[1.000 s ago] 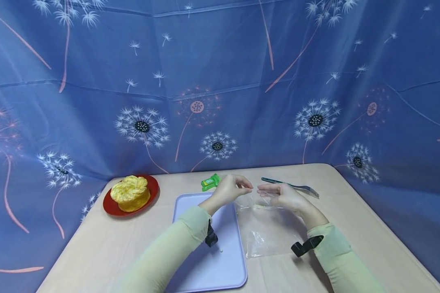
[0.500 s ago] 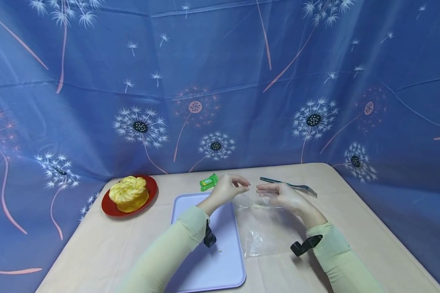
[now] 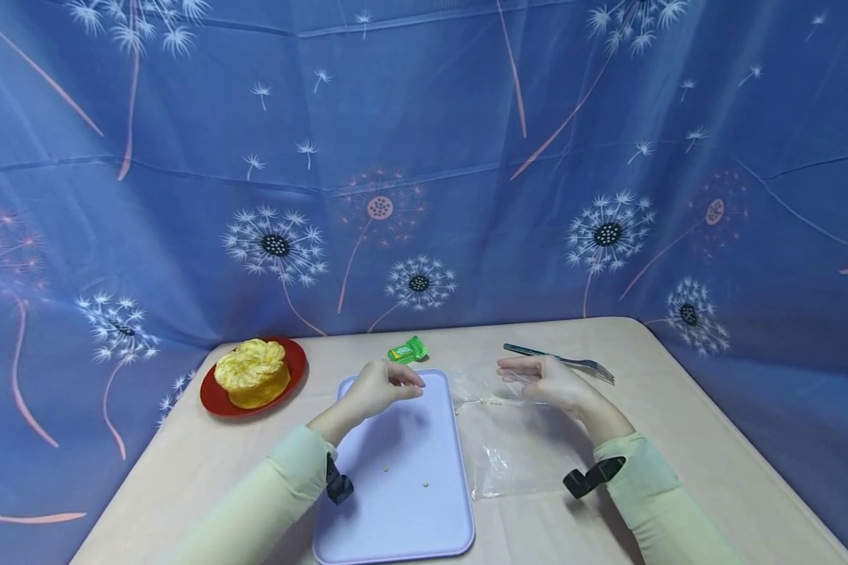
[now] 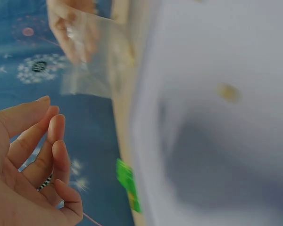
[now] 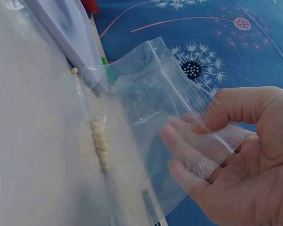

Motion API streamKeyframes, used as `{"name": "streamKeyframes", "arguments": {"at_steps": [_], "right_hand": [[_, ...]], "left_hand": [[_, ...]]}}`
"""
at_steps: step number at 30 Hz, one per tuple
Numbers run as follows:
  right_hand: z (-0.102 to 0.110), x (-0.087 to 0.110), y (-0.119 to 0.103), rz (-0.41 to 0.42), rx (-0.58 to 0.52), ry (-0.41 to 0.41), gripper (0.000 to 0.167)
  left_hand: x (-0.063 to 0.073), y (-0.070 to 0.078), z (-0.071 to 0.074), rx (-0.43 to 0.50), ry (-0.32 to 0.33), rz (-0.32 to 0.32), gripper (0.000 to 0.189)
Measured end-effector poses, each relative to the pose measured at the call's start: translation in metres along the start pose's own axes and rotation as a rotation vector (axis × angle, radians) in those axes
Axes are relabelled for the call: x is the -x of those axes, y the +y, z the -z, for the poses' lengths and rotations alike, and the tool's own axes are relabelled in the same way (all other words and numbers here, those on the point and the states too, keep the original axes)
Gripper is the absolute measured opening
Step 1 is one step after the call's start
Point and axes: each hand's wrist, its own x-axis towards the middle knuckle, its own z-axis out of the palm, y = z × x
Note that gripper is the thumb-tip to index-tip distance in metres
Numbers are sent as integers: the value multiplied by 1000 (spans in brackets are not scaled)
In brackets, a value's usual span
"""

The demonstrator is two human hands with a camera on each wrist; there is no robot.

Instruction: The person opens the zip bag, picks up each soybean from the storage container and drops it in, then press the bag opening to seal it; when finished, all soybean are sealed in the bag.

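Observation:
My left hand (image 3: 390, 389) is above the lavender tray (image 3: 396, 534), its fingers loosely bent and nothing showing between them. Two small round yellowish beans (image 3: 425, 485) lie on that tray; one bean (image 4: 228, 92) looks blurred in the left wrist view. Clear plastic spreads over the table right of the tray: it is a zip bag (image 3: 516, 459). Its zip edge is gripped by my right hand (image 3: 547, 380), thumb against the film and fingers seen through it. Inside the bag a row of beans (image 5: 101, 143) shows in the right wrist view. Another bean (image 5: 74, 70) appears near the tray's edge.
A red plate (image 3: 208, 400) with a yellow bread-like cake (image 3: 253, 375) stands at the back left. Behind the tray lies a small green packet (image 3: 408, 349). A fork (image 3: 558, 357) lies beyond my right hand. A blue dandelion-print cloth (image 3: 424, 157) hangs behind the table.
My left hand has moved from beside the bag's opening leftward and nearer, over the tray, uncovering a second bean there. My right hand stays at the bag. The green packet has turned slightly.

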Motion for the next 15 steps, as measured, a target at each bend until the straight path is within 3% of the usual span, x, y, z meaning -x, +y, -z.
{"name": "streamKeyframes", "arguments": {"at_steps": [9, 15], "right_hand": [[0, 1, 4, 19, -6, -10, 70], [0, 1, 4, 26, -15, -14, 70]], "left_hand": [[38, -45, 8, -79, -69, -13, 4], [53, -56, 4, -75, -163, -6, 5]]}}
